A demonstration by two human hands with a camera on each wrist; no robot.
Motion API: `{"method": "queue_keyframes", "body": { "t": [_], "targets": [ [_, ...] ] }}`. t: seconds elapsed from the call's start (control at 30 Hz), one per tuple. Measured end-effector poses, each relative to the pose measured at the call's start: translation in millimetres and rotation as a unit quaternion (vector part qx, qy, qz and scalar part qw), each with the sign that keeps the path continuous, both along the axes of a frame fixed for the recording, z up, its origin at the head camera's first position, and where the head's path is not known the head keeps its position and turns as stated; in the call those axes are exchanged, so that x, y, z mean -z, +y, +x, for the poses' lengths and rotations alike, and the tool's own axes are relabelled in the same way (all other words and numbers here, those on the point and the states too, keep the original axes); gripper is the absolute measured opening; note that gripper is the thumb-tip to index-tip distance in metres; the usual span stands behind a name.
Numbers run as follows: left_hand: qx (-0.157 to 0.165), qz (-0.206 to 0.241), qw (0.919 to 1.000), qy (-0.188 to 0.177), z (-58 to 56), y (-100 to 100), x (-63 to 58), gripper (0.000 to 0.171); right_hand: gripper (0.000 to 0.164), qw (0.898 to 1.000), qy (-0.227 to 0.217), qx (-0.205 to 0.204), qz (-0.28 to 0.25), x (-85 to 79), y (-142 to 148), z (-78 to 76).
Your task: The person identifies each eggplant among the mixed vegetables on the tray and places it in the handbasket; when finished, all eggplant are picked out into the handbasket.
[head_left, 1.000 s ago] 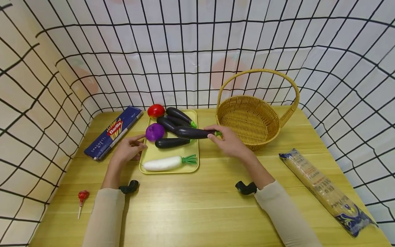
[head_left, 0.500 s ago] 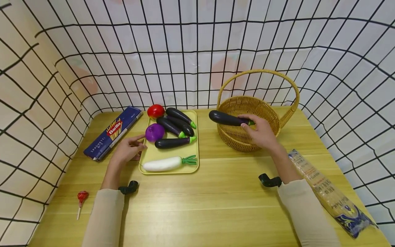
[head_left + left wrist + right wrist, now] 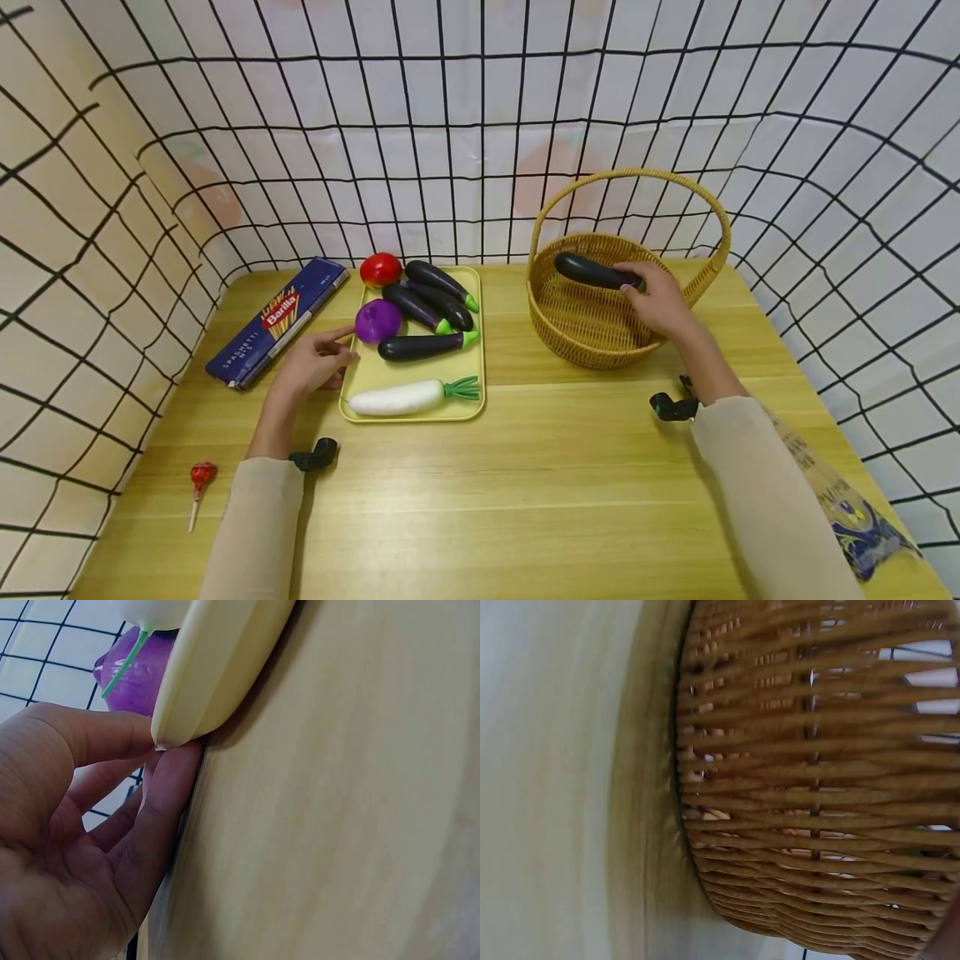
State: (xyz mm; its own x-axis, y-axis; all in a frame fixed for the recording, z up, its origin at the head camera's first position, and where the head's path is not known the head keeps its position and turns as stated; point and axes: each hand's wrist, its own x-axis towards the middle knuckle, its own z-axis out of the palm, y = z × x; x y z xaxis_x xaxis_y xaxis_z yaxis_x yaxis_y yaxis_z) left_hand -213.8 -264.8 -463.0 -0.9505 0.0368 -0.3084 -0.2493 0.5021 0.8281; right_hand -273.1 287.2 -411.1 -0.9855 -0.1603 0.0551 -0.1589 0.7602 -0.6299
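Note:
In the head view, my right hand [image 3: 654, 298] grips a dark eggplant [image 3: 592, 271] near its stem end, with the fruit over the inside of the wicker basket [image 3: 592, 357]. The right wrist view is filled by the basket's woven side [image 3: 817, 772], which hides the eggplant. At the left, my left hand [image 3: 313, 364] holds the edge of a yellow tray [image 3: 412, 419]. Thumb and finger pinch the tray's corner [image 3: 217, 675] in the left wrist view. On the tray lie several eggplants [image 3: 420, 347], a purple onion-shaped vegetable [image 3: 378, 322], a red tomato-like one [image 3: 380, 269] and a white radish [image 3: 397, 398].
A blue Barilla spaghetti box [image 3: 277, 323] lies left of the tray. A red lollipop [image 3: 201, 479] is at the front left. The right forearm partly covers a long pasta packet [image 3: 832, 492]. The basket's tall handle [image 3: 633, 173] arches above it, and black wire grid [image 3: 480, 125] surrounds the table.
My right hand has carried the eggplant rightward from over the tray to over the basket's inside. The left hand has stayed at the tray's edge.

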Motion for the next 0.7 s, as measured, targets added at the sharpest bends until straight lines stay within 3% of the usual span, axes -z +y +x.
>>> {"method": "queue_keyframes", "body": {
  "t": [0.4,0.7],
  "targets": [
    [-0.009,0.007,0.9999,0.002,-0.6,-0.4,1.5,0.061,0.043,0.997,-0.057,-0.005,0.044,14.2,6.8,-43.6],
    [-0.02,0.009,0.9997,-0.005,-1.5,-1.2,1.2,0.062,0.043,0.994,-0.064,-0.008,0.094,23.1,3.8,-53.2]
  ]
}}
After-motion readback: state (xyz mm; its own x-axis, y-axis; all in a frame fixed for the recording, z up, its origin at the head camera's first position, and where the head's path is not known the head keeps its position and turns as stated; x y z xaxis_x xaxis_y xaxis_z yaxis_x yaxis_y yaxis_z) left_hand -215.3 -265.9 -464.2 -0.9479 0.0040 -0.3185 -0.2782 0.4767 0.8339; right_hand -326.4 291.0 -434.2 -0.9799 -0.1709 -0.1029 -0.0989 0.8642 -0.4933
